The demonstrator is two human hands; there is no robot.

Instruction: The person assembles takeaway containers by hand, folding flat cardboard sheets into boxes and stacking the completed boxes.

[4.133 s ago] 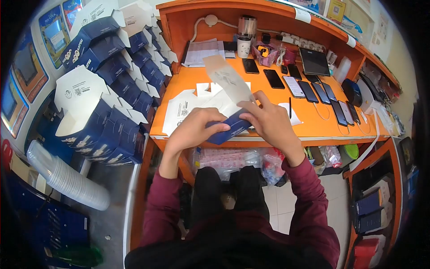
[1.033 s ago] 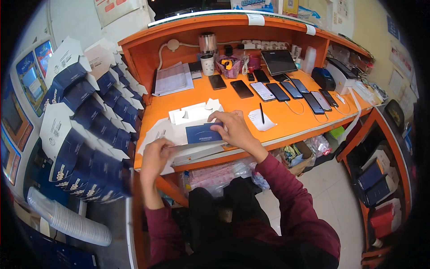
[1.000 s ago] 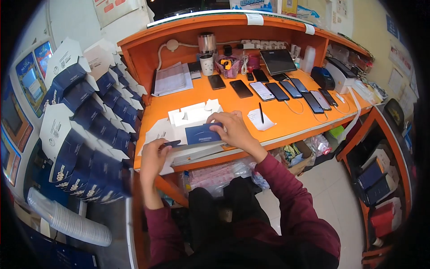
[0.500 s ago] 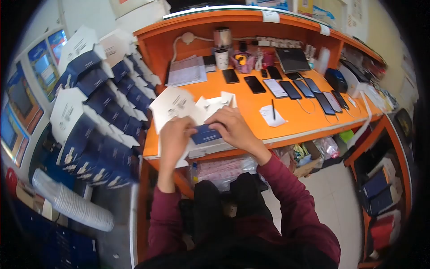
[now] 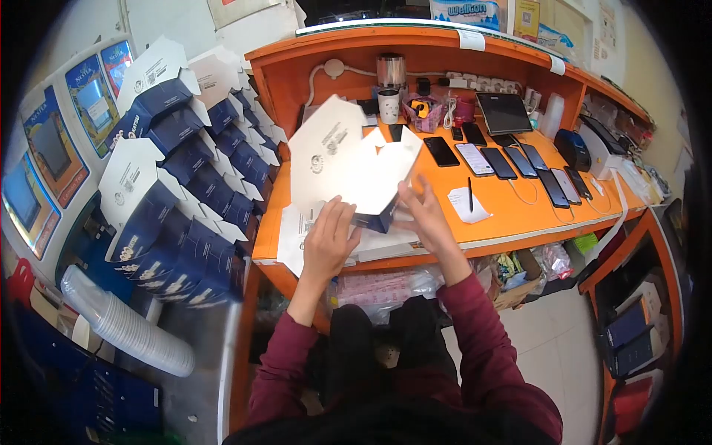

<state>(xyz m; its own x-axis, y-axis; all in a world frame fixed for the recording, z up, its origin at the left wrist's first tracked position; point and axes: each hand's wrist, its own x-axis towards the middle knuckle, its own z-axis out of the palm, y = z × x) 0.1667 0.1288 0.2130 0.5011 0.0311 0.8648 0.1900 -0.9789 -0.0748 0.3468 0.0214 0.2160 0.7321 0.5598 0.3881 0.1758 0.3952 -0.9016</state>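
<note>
A folding paper food box (image 5: 352,167), white inside and navy outside, is tilted above the front edge of the orange desk, its printed lid flap raised. My left hand (image 5: 331,231) is closed on its lower left edge, fingertips on the white inside. At the right corner, my right hand (image 5: 428,216) has its fingers spread, some of them against the box's side; their exact contact is partly hidden. Flat white printed card (image 5: 291,241) lies beneath the box on the desk.
Tall stacks of folded navy boxes (image 5: 189,167) stand to my left, above nested plastic cups (image 5: 137,334). Several phones (image 5: 497,163), a pen (image 5: 470,194) on paper, a patterned cup (image 5: 388,106) and a black laptop-like device (image 5: 503,113) occupy the desk.
The box has been raised and tipped, so its white inside now faces me more. My right hand has moved from its front panel to its right side, fingers spreading.
</note>
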